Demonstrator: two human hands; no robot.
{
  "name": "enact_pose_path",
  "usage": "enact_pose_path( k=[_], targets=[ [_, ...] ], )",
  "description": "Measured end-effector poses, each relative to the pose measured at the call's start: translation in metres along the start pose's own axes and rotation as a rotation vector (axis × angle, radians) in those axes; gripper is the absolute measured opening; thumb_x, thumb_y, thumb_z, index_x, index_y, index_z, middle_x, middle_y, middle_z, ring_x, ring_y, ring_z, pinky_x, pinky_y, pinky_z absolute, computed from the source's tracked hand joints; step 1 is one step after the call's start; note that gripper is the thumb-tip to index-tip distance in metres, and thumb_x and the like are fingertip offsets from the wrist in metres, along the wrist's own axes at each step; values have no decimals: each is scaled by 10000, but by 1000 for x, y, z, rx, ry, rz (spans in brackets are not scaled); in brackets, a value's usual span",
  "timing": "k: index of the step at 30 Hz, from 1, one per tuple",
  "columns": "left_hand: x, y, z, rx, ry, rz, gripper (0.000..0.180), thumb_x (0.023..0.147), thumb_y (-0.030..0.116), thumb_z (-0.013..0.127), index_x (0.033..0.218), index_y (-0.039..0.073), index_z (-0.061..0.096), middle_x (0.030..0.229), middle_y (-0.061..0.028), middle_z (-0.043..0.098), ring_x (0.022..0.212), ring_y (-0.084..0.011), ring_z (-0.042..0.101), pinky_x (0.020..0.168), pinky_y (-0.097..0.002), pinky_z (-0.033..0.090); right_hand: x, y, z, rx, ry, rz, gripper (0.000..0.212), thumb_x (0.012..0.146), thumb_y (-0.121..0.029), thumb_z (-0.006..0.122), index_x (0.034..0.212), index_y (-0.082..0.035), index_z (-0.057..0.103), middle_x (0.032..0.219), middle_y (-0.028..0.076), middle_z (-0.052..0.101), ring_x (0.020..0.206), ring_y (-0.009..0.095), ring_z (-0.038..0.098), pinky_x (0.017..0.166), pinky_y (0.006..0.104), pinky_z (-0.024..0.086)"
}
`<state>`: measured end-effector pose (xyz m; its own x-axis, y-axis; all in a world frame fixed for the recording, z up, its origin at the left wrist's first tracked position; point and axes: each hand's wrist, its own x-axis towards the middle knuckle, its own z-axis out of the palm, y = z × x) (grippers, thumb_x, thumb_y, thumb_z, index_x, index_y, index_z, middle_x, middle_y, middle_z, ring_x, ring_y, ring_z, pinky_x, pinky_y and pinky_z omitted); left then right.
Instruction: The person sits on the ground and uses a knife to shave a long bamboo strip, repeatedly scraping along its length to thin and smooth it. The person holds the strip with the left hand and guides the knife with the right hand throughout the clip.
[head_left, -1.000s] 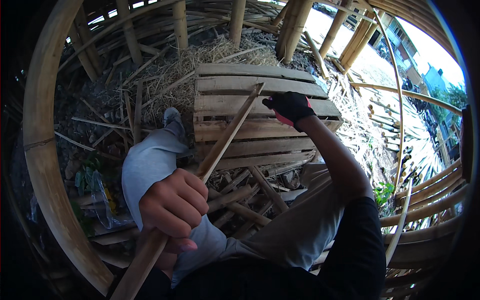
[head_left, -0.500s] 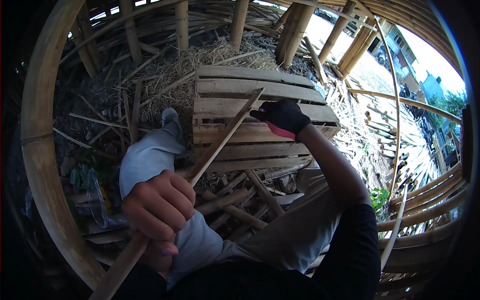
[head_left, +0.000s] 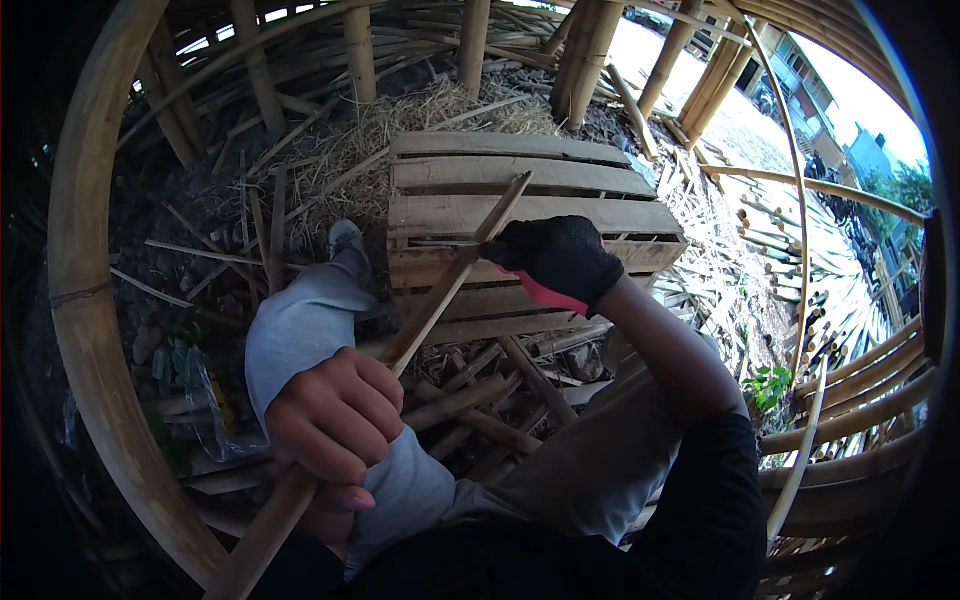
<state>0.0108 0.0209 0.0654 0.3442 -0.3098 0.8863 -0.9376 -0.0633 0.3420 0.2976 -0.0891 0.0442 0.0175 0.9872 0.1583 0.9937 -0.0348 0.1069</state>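
My bare left hand (head_left: 335,425) is closed round a long bamboo strip (head_left: 432,312), which slants from the lower left up to a pointed far end. My right hand (head_left: 550,262), in a black and pink glove, is closed beside the strip's upper part. It grips a knife (head_left: 445,243), whose thin blade shows as a pale line across the strip; the handle is hidden in the glove. Beneath both lies a slatted wooden pallet (head_left: 520,178), with the strip's far end above its slats.
A thick curved bamboo pole (head_left: 85,300) rises close on my left. Dry straw and shavings (head_left: 340,170) cover the ground behind the pallet. Bamboo offcuts (head_left: 480,425) lie between my legs. Upright bamboo posts (head_left: 590,65) stand at the back, and cut poles (head_left: 775,240) are stacked at right.
My right hand has moved down along the bamboo strip toward me, and the knife's blade now shows left of the strip. My left hand keeps its grip.
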Motion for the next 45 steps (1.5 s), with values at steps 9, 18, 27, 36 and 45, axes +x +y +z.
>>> enact_pose_path(
  k=[9, 18, 27, 36, 45],
  targets=[
    [11, -15, 2, -14, -165, 9, 428, 853, 108, 640, 527, 96, 363, 505, 11, 351, 381, -165, 396, 403, -322, 264, 27, 145, 38, -259, -189, 511, 454, 1089, -455, 362, 1178, -231, 746, 1042, 63, 758, 941, 262, 735, 747, 418, 574],
    [9, -2, 10, 7, -59, -12, 421, 845, 101, 634, 524, 92, 362, 497, 0, 348, 374, -175, 395, 403, -329, 260, 15, 74, 25, 48, -63, 95, 387, 1077, -463, 394, 1282, -320, 691, 1130, 53, 742, 1016, 284, 720, 844, 431, 574],
    [-2, -13, 17, 50, 347, 35, 600, 982, 216, 607, 452, 151, 334, 410, 60, 298, 338, -90, 351, 403, -267, 281, -17, 133, 22, 442, -8, 572, 464, 1030, -481, 554, 1142, -62, 718, 911, 131, 729, 875, 241, 675, 841, 373, 514],
    [-9, -16, 37, 204, 692, -31, 554, 992, 253, 550, 495, 145, 332, 435, 38, 308, 380, -122, 297, 468, -309, 257, -34, -71, -11, 694, 210, 99, 232, 987, -286, 653, 1145, -131, 723, 850, 79, 713, 748, 200, 691, 656, 342, 535],
    [-14, -15, 36, 228, 754, -56, 563, 1050, 306, 499, 540, 179, 298, 475, 58, 292, 434, -94, 247, 519, -308, 217, -20, -46, 6, 204, 393, 122, 225, 1007, -319, 586, 1068, -152, 725, 732, 105, 700, 665, 310, 707, 587, 454, 554]
  ],
)
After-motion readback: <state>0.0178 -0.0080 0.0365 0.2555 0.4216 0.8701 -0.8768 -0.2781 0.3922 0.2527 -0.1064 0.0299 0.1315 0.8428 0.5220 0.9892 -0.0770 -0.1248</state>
